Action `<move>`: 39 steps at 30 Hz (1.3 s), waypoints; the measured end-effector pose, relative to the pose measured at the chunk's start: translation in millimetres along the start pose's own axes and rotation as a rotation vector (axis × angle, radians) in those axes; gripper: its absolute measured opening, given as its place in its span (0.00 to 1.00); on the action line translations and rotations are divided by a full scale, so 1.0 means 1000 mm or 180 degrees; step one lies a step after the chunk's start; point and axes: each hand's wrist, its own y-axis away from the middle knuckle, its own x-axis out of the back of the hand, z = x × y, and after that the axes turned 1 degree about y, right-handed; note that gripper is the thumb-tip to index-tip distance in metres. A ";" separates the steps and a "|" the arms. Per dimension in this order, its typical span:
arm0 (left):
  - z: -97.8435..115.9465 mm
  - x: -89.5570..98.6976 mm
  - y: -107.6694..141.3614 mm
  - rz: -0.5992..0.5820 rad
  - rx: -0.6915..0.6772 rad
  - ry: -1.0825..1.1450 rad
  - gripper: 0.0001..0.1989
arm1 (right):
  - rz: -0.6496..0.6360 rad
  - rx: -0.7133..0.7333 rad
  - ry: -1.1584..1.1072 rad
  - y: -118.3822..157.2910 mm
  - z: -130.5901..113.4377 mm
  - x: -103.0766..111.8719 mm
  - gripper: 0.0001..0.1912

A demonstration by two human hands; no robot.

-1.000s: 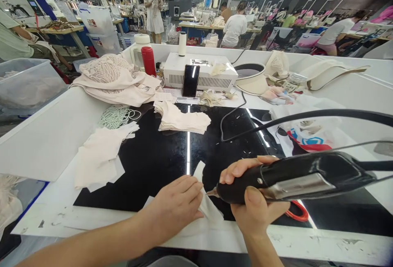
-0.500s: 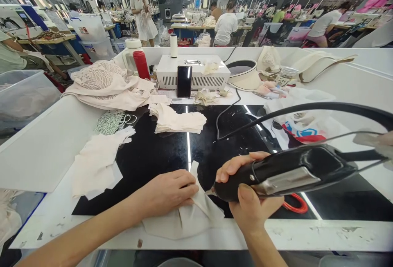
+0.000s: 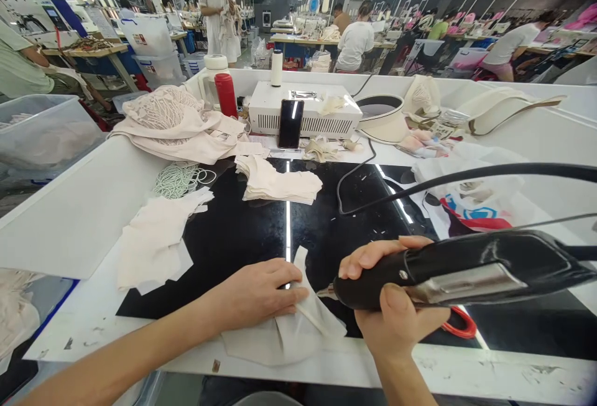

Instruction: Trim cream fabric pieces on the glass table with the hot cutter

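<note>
Head view: the left hand (image 3: 268,291) lies palm down on a pale cloth piece (image 3: 298,341), fingers bent over it; whether they pinch the cloth or only press it, I cannot tell, since the thumb is hidden. The cloth spreads over the near edge of the black panel (image 3: 224,238) and onto the white table border (image 3: 504,369), a narrow end pointing away from the person. The right hand (image 3: 396,334) is wrapped firmly around a black handheld tool (image 3: 461,269), its metal tip (image 3: 326,293) aimed left, right by the cloth; contact is unclear. A red loop (image 3: 462,326) lies just beyond that hand. Farther back rests a stack of cream pieces (image 3: 282,185), with another pile (image 3: 152,238) to the left, near tangled green cord (image 3: 181,180). A phone (image 3: 290,123) leans upright against a white box (image 3: 265,107) bearing a thread spool (image 3: 277,68).
</note>
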 end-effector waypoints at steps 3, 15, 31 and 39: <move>0.000 -0.003 0.000 0.0083 -0.0018 0.0048 0.12 | 0.0070 0.0023 0.0006 -0.002 0.002 -0.004 0.20; 0.002 -0.005 0.000 0.0294 0.0014 0.0123 0.12 | 0.0111 -0.0012 0.0043 -0.004 0.008 -0.011 0.17; 0.001 -0.014 -0.001 0.0528 -0.0006 0.0180 0.10 | 0.0227 0.0059 0.0102 -0.015 0.015 -0.015 0.19; 0.000 -0.018 0.000 0.0517 -0.0012 0.0248 0.12 | 0.0222 0.0073 0.0173 -0.016 0.020 -0.016 0.19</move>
